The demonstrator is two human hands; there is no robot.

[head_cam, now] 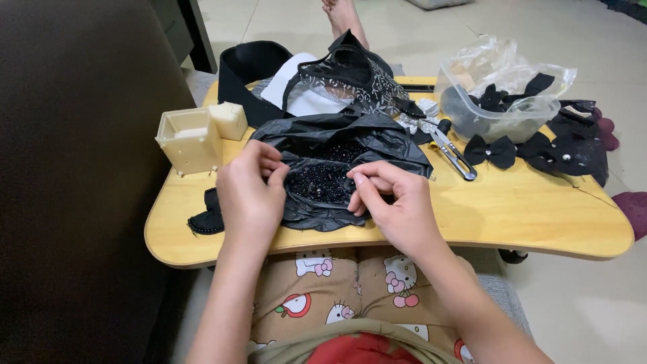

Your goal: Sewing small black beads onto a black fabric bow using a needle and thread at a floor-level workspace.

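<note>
Head view: left hand and right hand, fingers curled and pinched, rest on a crumpled black plastic bag of small black beads on a wooden lap table

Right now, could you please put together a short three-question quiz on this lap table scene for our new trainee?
1. True or false: both hands are at the black plastic bag of beads.
2. Where do the black fabric bows lie? A) in and beside the clear tub B) inside the cream box C) on the floor
3. What metal tool lies between the bag and the clear tub?

Key:
1. True: the left hand and right hand pinch at its opening.
2. A; one bow lies beside the tub.
3. A utility knife.
</note>
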